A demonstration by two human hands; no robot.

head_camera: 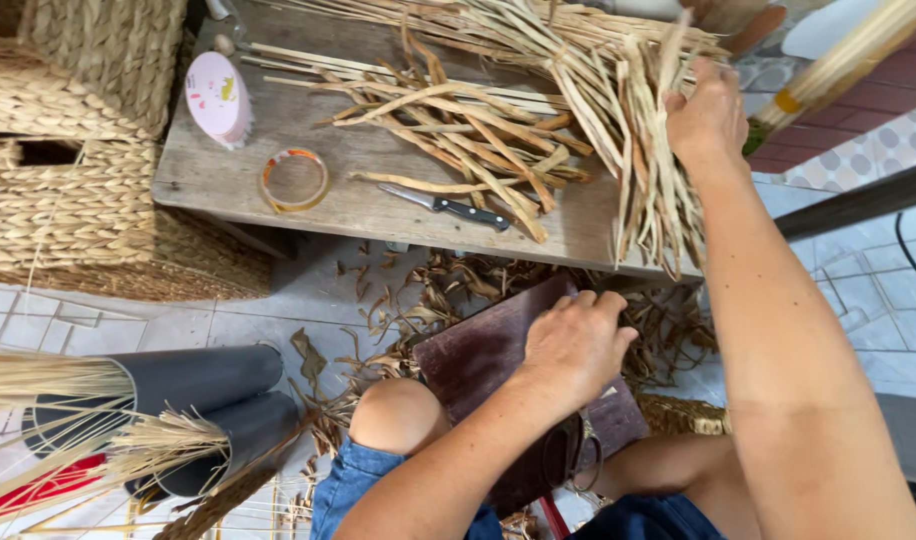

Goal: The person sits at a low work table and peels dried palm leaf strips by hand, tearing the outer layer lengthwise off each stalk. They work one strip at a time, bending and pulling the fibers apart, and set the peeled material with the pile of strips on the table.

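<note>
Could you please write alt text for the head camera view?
A seated person's right hand grasps a bundle of dried leaf strips on a wooden bench, while the left hand rests on a dark board. A knife lies nearby.

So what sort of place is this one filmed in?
Probably a home weaving workshop: dried plant strips heaped on a low wooden table, woven baskets stacked beside it, and trimmings littering the tiled floor.

dried leaf strips [646, 150] | tan, bundled | draped over bench edge | gripped
</note>
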